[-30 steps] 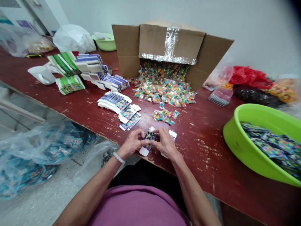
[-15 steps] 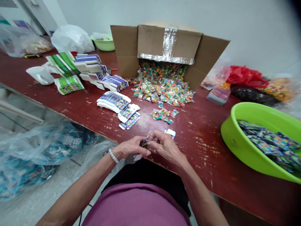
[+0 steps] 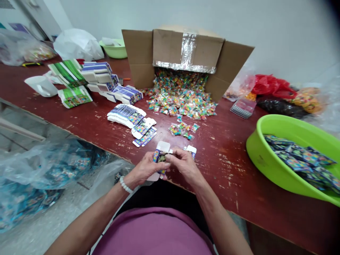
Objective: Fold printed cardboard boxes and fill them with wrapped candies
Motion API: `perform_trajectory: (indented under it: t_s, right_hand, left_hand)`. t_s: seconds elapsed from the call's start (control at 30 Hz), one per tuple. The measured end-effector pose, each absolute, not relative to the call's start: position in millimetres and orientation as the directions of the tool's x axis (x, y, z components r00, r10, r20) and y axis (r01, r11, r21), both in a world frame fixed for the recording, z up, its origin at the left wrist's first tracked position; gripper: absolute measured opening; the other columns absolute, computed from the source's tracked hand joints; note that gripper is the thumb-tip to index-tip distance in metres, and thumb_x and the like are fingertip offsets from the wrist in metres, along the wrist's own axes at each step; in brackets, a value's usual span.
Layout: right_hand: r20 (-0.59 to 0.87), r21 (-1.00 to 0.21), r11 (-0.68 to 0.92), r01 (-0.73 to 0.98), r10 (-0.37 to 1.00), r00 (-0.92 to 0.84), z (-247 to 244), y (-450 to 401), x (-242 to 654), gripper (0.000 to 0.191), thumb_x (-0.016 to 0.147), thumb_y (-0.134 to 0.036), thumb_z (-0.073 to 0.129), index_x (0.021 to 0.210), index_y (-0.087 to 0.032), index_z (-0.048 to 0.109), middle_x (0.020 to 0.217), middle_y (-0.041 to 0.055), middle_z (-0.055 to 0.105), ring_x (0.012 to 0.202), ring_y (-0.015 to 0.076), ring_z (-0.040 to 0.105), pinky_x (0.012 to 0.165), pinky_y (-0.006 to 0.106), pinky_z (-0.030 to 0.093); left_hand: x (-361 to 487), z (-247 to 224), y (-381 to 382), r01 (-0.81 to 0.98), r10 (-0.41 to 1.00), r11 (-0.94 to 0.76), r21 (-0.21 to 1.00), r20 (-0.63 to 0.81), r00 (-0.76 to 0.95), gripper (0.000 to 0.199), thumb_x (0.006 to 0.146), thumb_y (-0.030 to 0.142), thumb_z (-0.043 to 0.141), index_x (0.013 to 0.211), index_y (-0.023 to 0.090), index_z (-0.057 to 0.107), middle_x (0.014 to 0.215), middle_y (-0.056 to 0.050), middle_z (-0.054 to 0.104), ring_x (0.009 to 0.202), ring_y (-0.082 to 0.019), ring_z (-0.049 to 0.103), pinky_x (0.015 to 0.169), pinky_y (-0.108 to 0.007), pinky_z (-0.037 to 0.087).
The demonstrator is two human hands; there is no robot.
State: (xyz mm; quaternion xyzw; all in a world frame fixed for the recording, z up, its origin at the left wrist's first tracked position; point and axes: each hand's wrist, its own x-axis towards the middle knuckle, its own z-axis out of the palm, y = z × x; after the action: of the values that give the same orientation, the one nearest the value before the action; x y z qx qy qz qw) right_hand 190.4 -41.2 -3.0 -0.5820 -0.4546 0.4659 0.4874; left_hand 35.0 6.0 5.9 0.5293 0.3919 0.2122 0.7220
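Observation:
My left hand (image 3: 146, 166), a bead bracelet on its wrist, is closed around a small printed carton (image 3: 156, 156) at the table's front edge. White flaps stick out at the carton's top and bottom. A small dark, greenish packet (image 3: 162, 158) shows against the carton between my thumbs. My right hand (image 3: 183, 161) is closed at the carton's right side, its thumb and fingertips pinching the packet. Another small white-flapped carton (image 3: 191, 150) lies just beyond my right knuckles. Ahead of my hands is a small group of clear candy packets (image 3: 182, 129).
A cardboard box (image 3: 188, 49) spills a heap of candy packets (image 3: 183, 101). Flattened cartons (image 3: 126, 114) lie in a stack at left, with more bundles behind. A green basin (image 3: 255, 148) of dark packets stands at right. A white mug (image 3: 42, 85) is far left; bagged packets (image 3: 77, 166) are below.
The carton between my hands has turned upright, so its white top flap and printed side now show. My hands stay close together; the whole view has shifted slightly.

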Motion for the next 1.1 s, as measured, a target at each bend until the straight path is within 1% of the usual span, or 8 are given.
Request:
perform_trajectory:
  t_s: [0.2, 0.3, 0.43, 0.57, 0.67, 0.8, 0.93, 1.1]
  right_hand:
    - [0.020, -0.994, -0.009, 0.109, 0.966, 0.259, -10.8, -40.1, 190.5, 0.024, 0.081, -0.039, 0.068, 0.069, -0.018, 0.066, 0.071, 0.0019, 0.066, 0.066, 0.0162, 0.058, 0.063, 0.028, 0.048]
    - [-0.031, -0.999, -0.038, 0.026, 0.971, 0.239, -10.5, -40.6, 189.0, 0.021, 0.083, -0.038, 0.066, 0.094, -0.019, 0.068, 0.078, 0.0012, 0.069, 0.071, 0.0173, 0.063, 0.066, 0.028, 0.050]
    - [-0.107, -0.976, -0.042, -0.215, 0.947, 0.302, -13.1, -42.9, 178.0, 0.054, 0.079, -0.035, 0.070, 0.128, -0.025, 0.050, 0.083, -0.0011, 0.071, 0.072, 0.0179, 0.067, 0.063, 0.028, 0.053]
    - [-0.012, -0.980, 0.053, -0.190, 0.945, 0.326, -17.7, -44.6, 172.9, 0.036, 0.081, -0.033, 0.069, 0.116, -0.024, 0.061, 0.094, 0.0021, 0.072, 0.084, 0.0187, 0.068, 0.076, 0.031, 0.054]
    - [0.029, -0.990, 0.070, -0.121, 0.948, 0.317, -20.3, -44.0, 178.5, 0.018, 0.085, -0.035, 0.067, 0.096, -0.021, 0.069, 0.086, 0.0011, 0.070, 0.078, 0.0161, 0.064, 0.074, 0.028, 0.051]
    - [-0.066, -0.994, -0.039, -0.105, 0.960, 0.272, -20.0, -39.4, 189.6, 0.023, 0.080, -0.040, 0.072, 0.075, -0.017, 0.070, 0.074, 0.0008, 0.066, 0.068, 0.0146, 0.059, 0.065, 0.027, 0.048]
    - [-0.123, -0.974, -0.073, -0.216, 0.966, 0.229, -17.5, -34.6, 194.8, 0.032, 0.068, -0.037, 0.080, 0.092, -0.019, 0.069, 0.072, -0.0017, 0.066, 0.062, 0.0140, 0.058, 0.060, 0.025, 0.047]
    - [0.027, -0.999, 0.020, 0.042, 0.983, 0.181, -15.7, -37.0, 195.6, 0.016, 0.080, -0.035, 0.072, 0.082, -0.019, 0.072, 0.077, 0.0014, 0.067, 0.069, 0.0156, 0.060, 0.065, 0.027, 0.047]
  left_hand:
    - [29.7, 3.6, 2.6, 0.042, 0.786, 0.279, 0.959, -0.253, 0.564, 0.037, 0.076, 0.034, 0.077, 0.104, 0.016, 0.061, 0.098, -0.005, 0.069, 0.088, -0.020, 0.067, 0.077, -0.030, 0.055]
    - [30.5, 2.1, -4.1, -0.030, 0.874, 0.253, 0.967, -0.215, 0.436, 0.058, 0.073, 0.032, 0.079, 0.120, 0.021, 0.047, 0.095, -0.003, 0.069, 0.081, -0.019, 0.070, 0.074, -0.032, 0.058]
    - [33.1, 3.3, -11.3, -0.058, 0.914, 0.193, 0.979, -0.158, 0.374, 0.075, 0.078, 0.031, 0.076, 0.137, 0.026, 0.032, 0.101, -0.004, 0.070, 0.083, -0.020, 0.071, 0.073, -0.032, 0.058]
    - [31.6, 5.9, -9.4, -0.012, 0.919, 0.102, 0.995, -0.090, 0.385, 0.053, 0.081, 0.030, 0.073, 0.128, 0.024, 0.051, 0.110, -0.005, 0.069, 0.096, -0.019, 0.067, 0.080, -0.026, 0.055]
    - [29.3, 4.3, -6.1, -0.008, 0.894, 0.188, 0.982, -0.168, 0.416, 0.039, 0.081, 0.036, 0.073, 0.114, 0.021, 0.058, 0.092, -0.002, 0.069, 0.079, -0.016, 0.065, 0.066, -0.024, 0.053]
    - [28.2, -0.9, -5.6, -0.033, 0.857, 0.279, 0.960, -0.234, 0.459, 0.032, 0.082, 0.041, 0.072, 0.104, 0.021, 0.059, 0.084, 0.000, 0.067, 0.071, -0.014, 0.062, 0.062, -0.023, 0.050]
    - [28.1, -3.9, -5.6, 0.019, 0.860, 0.206, 0.978, -0.191, 0.473, 0.027, 0.084, 0.040, 0.070, 0.100, 0.020, 0.062, 0.089, -0.001, 0.067, 0.078, -0.014, 0.062, 0.066, -0.022, 0.050]
    - [28.2, -2.9, -4.2, -0.119, 0.884, 0.275, 0.954, -0.203, 0.420, 0.047, 0.076, 0.035, 0.080, 0.109, 0.024, 0.049, 0.086, 0.002, 0.069, 0.073, -0.013, 0.064, 0.067, -0.023, 0.051]
